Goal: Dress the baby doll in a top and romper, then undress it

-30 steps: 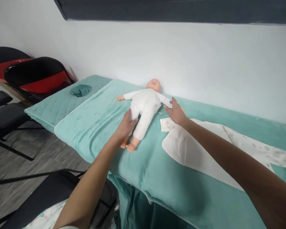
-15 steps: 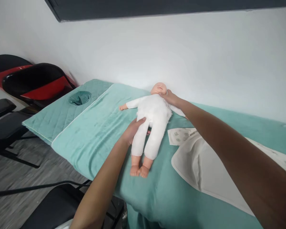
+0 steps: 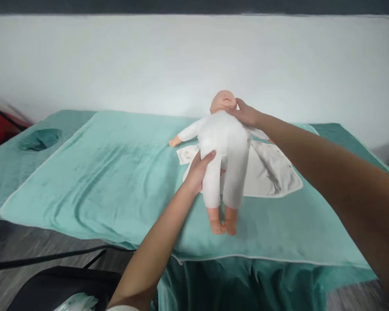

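Note:
A baby doll (image 3: 225,147) in a white one-piece suit is lifted above a white printed garment (image 3: 266,170) spread on the teal bed cover (image 3: 110,172). My left hand (image 3: 199,168) is closed round the doll's hip and upper thigh. Behind the doll's neck and head sits my right hand (image 3: 244,113), fingers curled there in support. The doll faces up, one arm stretched to the left, its bare feet pointing towards me.
The teal cover lies over a massage bed with a face hole (image 3: 39,139) at the far left. A white wall runs behind. A red and black chair (image 3: 0,127) shows at the left edge, and a black seat (image 3: 61,285) stands near my left elbow.
Both hands have taken hold of the doll and carried it to the right, from the bare cover to above the white garment. My view has turned right with it.

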A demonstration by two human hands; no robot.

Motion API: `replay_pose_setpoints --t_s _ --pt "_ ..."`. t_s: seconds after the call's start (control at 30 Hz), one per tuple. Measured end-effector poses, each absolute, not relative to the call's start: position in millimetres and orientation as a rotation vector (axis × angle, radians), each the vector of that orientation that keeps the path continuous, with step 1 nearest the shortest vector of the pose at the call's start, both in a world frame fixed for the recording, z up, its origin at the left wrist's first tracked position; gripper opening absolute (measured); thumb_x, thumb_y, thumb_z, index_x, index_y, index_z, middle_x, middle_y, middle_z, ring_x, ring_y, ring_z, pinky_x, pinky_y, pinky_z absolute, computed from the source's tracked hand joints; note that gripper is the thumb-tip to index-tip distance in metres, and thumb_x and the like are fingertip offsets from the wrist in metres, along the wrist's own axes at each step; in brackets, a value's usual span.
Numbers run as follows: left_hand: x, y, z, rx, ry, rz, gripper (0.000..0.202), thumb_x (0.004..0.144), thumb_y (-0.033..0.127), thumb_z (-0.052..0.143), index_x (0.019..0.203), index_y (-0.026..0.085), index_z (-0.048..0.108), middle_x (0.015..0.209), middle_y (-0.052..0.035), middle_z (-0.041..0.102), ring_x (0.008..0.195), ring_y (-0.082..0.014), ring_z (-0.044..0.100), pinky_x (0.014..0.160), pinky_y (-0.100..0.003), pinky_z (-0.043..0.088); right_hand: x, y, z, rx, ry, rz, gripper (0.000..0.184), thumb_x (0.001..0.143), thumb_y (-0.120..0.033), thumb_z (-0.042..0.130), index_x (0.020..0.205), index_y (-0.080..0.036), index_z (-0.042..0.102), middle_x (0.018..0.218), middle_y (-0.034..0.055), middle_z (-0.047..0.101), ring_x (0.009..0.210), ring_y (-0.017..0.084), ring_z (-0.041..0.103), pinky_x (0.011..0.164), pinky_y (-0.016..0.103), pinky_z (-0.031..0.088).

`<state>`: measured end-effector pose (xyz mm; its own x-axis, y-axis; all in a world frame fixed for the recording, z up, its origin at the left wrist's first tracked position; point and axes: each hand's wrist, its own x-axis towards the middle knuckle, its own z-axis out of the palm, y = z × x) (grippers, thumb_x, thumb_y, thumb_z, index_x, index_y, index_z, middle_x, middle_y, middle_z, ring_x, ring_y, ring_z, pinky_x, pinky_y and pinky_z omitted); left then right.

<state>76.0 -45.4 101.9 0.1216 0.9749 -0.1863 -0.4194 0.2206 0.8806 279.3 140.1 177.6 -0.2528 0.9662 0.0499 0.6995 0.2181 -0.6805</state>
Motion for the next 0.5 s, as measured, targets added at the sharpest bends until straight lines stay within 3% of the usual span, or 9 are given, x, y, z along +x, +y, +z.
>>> replay_pose_setpoints --t_s 0.17,0.3,0.4,0.5 --pt "145.8 -75.3 82.0 0.785 0.909 1.133 0.055 0.080 0.047 0.075 0.127 0.023 0.058 0.111 -0.0094 0.073 0.075 -0.0215 0.073 0.069 -0.039 0.063 348.3 104.7 153.3 -1.632 -1.980 0.756 0.095 0.084 -0.073 0.059 0.155 -0.018 0.030 0.150 0.0212 0.052 0.133 0.041 0.055 0.112 0.062 0.043" --pt "168.2 -68.1 64.7 0.911 1.008 1.198 0.048 0.083 0.050 0.072 0.120 0.020 0.064 0.115 -0.0105 0.073 0.095 -0.0238 0.072 0.084 -0.037 0.059 364.6 95.7 128.9 -1.599 -1.923 0.772 0.103 0.085 -0.071 0.057 0.161 -0.015 0.016 0.156 0.0211 0.045 0.138 0.040 0.051 0.115 0.060 0.040" --pt "169.6 -57.9 53.5 1.055 1.247 1.247 0.042 0.091 0.057 0.059 0.098 0.016 0.067 0.099 -0.0101 0.074 0.092 -0.0224 0.068 0.087 -0.036 0.053 362.7 97.3 117.8 -1.612 -1.969 0.739 0.107 0.089 -0.068 0.049 0.163 -0.009 0.001 0.160 0.0208 0.039 0.142 0.037 0.047 0.118 0.055 0.038" --pt "165.0 -51.9 46.7 1.220 1.523 1.271 0.045 0.098 0.056 0.044 0.084 0.018 0.063 0.086 -0.0072 0.070 0.084 -0.0203 0.063 0.083 -0.034 0.048 355.8 99.4 125.9 -1.783 -2.176 0.566 0.101 0.096 -0.067 0.038 0.162 -0.003 -0.004 0.148 0.0267 0.052 0.131 0.041 0.056 0.111 0.059 0.042"
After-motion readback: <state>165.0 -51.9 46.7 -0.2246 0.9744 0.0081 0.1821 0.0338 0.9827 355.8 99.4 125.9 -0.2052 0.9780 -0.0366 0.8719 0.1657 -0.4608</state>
